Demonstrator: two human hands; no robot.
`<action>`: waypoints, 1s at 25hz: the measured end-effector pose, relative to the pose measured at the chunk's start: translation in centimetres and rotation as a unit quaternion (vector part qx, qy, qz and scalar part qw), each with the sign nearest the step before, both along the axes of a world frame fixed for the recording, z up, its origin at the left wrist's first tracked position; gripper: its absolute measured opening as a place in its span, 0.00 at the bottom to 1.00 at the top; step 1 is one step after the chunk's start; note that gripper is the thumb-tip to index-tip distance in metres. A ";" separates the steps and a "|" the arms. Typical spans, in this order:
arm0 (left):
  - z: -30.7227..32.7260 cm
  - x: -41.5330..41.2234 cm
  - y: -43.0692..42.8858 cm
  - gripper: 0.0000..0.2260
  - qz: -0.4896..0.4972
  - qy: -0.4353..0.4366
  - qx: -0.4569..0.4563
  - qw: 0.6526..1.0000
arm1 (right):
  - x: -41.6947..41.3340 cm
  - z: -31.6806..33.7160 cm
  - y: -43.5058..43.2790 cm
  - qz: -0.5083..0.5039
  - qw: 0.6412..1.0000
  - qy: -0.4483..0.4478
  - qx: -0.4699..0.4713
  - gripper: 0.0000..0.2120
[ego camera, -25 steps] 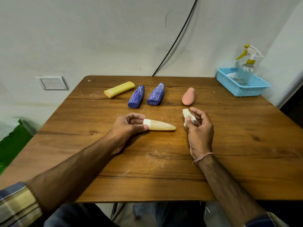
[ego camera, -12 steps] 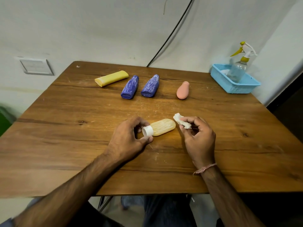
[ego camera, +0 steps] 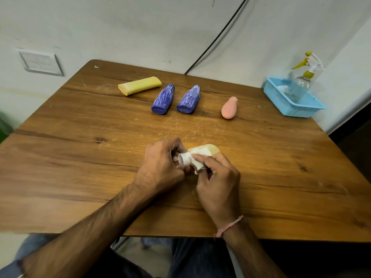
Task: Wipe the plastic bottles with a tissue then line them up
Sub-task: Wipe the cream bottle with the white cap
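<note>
The left hand (ego camera: 160, 167) gripped the amber bottle (ego camera: 210, 149) by its cap; the right hand (ego camera: 218, 183) pinched the tissue (ego camera: 197, 160) against its neck. This wipe seemed unfinished. At 12 o'clock the yellow bottle (ego camera: 139, 85), blue bottles (ego camera: 163, 99) and pink bottle (ego camera: 229, 108) lay roughly rowed; wiped or not, unclear.

Counts: 5 plastic bottles total: 1 yellow bottle (ego camera: 139, 85), 2 blue-purple bottles (ego camera: 163, 99) (ego camera: 188, 99), 1 pink bottle (ego camera: 229, 107), 1 pale amber bottle (ego camera: 213, 150) w/ 1 white cap (ego camera: 184, 159). 1 tissue (ego camera: 198, 167). 2 hands: left hand (ego camera: 160, 167), right hand (ego camera: 217, 185). 1 spray bottle (ego camera: 299, 87). 1 blue basket (ego camera: 301, 110). 1 wooden table (ego camera: 80, 157). 1 wall plate (ego camera: 40, 62). 1 wrist thread (ego camera: 230, 225).
</note>
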State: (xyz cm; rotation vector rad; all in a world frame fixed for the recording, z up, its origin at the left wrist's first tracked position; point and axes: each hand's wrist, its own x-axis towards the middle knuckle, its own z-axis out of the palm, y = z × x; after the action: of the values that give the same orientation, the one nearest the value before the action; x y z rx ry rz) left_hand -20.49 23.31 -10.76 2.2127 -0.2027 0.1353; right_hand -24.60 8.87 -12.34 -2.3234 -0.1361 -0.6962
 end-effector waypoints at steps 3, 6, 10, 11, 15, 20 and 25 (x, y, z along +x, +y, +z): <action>0.0 0.0 0.1 0.15 -0.011 -0.012 0.021 1.000 | 1.2 1.0 -2.4 -0.030 0.991 0.002 0.134 0.14; -0.2 0.1 0.0 0.15 -0.015 -0.019 0.017 1.000 | 2.4 1.2 -3.5 -0.129 0.991 0.018 0.023 0.14; -0.4 0.2 0.1 0.14 -0.018 -0.031 -0.003 0.999 | 0.3 0.2 0.4 -0.075 0.997 0.006 -0.028 0.16; -0.4 0.2 0.1 0.14 -0.020 -0.034 -0.011 0.999 | -0.4 0.0 1.2 -0.044 0.999 0.007 -0.005 0.15; -0.3 0.1 0.2 0.14 -0.012 -0.022 -0.020 0.999 | -0.1 0.9 -0.8 -0.030 0.989 0.011 0.143 0.13; -0.1 0.4 0.1 0.16 -0.004 0.009 0.002 1.000 | 1.8 1.0 -2.6 -0.141 0.990 0.021 -0.005 0.14; -0.4 0.5 0.0 0.11 -0.018 -0.021 -0.012 1.000 | -0.6 0.0 1.2 -0.001 1.000 -0.006 -0.023 0.17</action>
State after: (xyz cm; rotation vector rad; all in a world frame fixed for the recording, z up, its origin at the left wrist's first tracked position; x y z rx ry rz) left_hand -20.00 23.33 -11.14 2.1825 -0.2623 0.1632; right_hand -25.25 10.03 -12.33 -2.3645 -0.1561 -0.7143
